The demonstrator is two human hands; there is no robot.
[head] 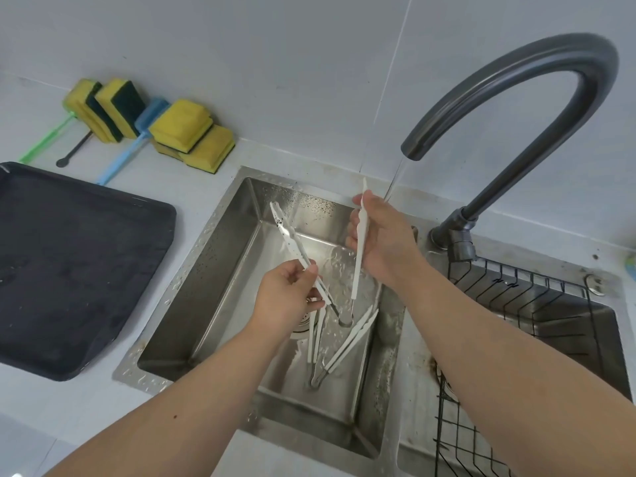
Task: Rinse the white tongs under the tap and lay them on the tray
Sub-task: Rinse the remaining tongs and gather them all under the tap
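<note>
White tongs (358, 266) hang splayed in a V over the sink (220, 270), below the tap (509, 80). The left hand (287, 299) pinches the speckled arm and the right hand (383, 241) grips the other.

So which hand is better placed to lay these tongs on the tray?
Left, probably. The left hand grips the white tongs on the side nearest the dark tray, while the right hand would have to cross the sink.
</note>
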